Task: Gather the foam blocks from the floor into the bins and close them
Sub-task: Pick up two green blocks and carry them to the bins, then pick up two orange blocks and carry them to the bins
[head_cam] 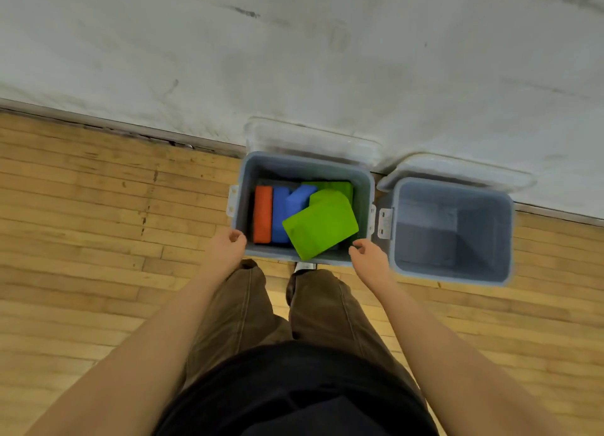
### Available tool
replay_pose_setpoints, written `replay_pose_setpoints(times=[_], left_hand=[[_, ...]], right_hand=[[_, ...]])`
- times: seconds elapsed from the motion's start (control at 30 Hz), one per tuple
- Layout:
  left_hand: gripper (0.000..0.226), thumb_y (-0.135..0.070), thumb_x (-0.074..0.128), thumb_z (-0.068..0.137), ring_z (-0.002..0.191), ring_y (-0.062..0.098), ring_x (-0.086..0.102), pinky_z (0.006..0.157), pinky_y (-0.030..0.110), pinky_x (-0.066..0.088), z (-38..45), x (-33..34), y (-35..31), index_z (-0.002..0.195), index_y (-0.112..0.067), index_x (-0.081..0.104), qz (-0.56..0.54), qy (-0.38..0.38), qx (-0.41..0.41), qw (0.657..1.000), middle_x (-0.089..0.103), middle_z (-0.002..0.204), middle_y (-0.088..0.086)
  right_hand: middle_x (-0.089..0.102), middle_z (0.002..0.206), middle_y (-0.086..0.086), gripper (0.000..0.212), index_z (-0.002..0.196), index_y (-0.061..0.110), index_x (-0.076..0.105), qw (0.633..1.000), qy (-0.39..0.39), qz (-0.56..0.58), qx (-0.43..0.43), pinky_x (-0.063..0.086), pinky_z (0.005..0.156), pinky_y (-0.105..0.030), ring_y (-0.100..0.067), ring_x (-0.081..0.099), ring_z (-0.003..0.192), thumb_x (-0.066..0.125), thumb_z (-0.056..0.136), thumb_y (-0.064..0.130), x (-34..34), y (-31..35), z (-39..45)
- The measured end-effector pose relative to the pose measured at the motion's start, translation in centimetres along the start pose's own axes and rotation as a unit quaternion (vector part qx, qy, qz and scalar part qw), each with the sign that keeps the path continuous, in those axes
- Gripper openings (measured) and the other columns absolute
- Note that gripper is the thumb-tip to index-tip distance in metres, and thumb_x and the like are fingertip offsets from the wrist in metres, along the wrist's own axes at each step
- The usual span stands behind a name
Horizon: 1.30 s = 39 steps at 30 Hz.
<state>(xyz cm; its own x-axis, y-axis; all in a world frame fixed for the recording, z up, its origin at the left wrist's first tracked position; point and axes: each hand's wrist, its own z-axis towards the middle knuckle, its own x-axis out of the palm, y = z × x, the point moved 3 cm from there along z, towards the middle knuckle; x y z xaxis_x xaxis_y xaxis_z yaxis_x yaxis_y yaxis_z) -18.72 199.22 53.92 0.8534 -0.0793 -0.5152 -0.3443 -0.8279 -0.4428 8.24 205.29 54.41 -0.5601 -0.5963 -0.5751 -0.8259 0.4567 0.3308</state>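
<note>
Two grey bins stand side by side against the wall. The left bin (243, 174) holds an orange foam block (262, 218), blue foam blocks (283, 213) and a green block at the back (340, 187). A large green foam block (320, 224) lies tilted on top, its near corner reaching the front rim. The right bin (505, 239) shows only its grey inside. My left hand (228, 247) hovers at the left bin's near-left corner, fingers loosely curled and holding nothing. My right hand (371, 259) is at the near-right corner, also loosely curled and empty.
Each bin's clear lid stands open behind it, leaning on the pale wall: the left lid (310, 139) and the right lid (457, 171). White latches (385, 223) sit between the bins. Wooden floor (98, 223) spreads around; my legs and a shoe (305, 265) are just before the left bin.
</note>
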Motion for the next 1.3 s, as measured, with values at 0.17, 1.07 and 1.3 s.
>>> replay_pose_setpoints(times=[0.17, 1.07, 1.3], left_hand=[[0.019, -0.022, 0.044, 0.096, 0.064, 0.005, 0.044, 0.056, 0.023, 0.035, 0.2, -2.3, 5.0, 0.104, -0.012, 0.059, 0.041, 0.023, -0.009, 0.999, 0.053, 0.073, -0.006], [0.027, -0.02, 0.045, 0.095, 0.094, 0.028, 0.057, 0.074, 0.031, 0.04, -9.8, 7.8, 6.1, 0.101, -0.004, 0.065, 0.549, 0.355, 0.378, 0.655, 0.064, 0.102, 0.012], [0.033, -0.026, 0.04, 0.099, 0.08, 0.016, 0.055, 0.065, 0.027, 0.041, -20.9, 16.1, 12.9, 0.119, -0.007, 0.058, 0.651, 0.433, 0.423, 0.459, 0.059, 0.089, 0.001]], right_hand=[[0.063, 0.109, -0.013, 0.034, 0.126, 0.007, 0.054, 0.997, -0.013, 0.046, 0.063, 0.042, 0.075, -0.032, -0.02, 0.054, 0.085, 0.043, 0.097, 0.019, 4.4, -1.2, -2.8], [0.061, 0.09, 0.0, 0.018, 0.105, 0.016, 0.059, 0.548, -0.286, 0.616, 0.488, 0.051, 0.075, -0.033, -0.014, 0.058, 0.082, 0.046, 0.096, 0.024, 39.7, -7.1, -33.9], [0.062, 0.091, -0.002, 0.026, 0.113, 0.01, 0.061, 0.353, -0.33, 0.69, 0.538, 0.052, 0.08, -0.037, -0.019, 0.06, 0.086, 0.047, 0.094, 0.022, 46.6, -8.0, -38.7]])
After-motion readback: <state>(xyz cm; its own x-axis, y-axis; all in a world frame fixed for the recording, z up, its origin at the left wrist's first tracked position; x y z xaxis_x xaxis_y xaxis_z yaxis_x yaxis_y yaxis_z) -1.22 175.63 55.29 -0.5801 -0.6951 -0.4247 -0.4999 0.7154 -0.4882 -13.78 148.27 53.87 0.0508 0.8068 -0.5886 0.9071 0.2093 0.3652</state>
